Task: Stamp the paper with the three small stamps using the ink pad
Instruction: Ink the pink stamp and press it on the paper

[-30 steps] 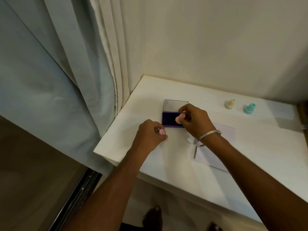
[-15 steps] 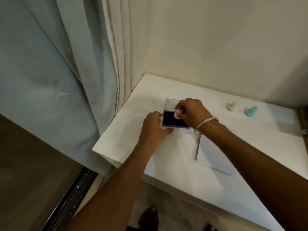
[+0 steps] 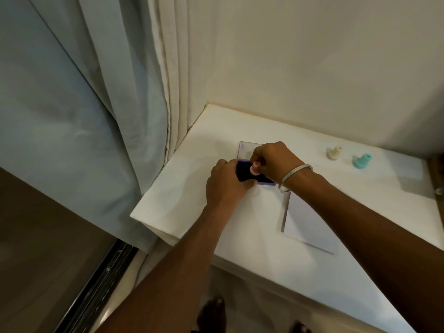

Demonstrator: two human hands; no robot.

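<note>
On the white bench (image 3: 240,236), the right hand (image 3: 274,162) has its grip pinched on a small pink round stamp (image 3: 254,169), set on the dark pad of the open purple ink pad (image 3: 245,173). The left hand (image 3: 225,186) touches the pad's near-left edge, partly hiding it; whether its grip is together cannot be told. The white paper sheet (image 3: 310,224) is half-covered by the right forearm. A cream stamp (image 3: 334,153) and a teal stamp (image 3: 361,161) stand well apart.

A white table (image 3: 300,272) stands in the corner against a cream wall (image 3: 312,68). A pale grey-blue curtain (image 3: 60,116) hangs to its left, with cream folds (image 3: 173,92) just beside the table's edge. Below the curtain runs a dark metal track (image 3: 96,292) on the floor (image 3: 36,236).
</note>
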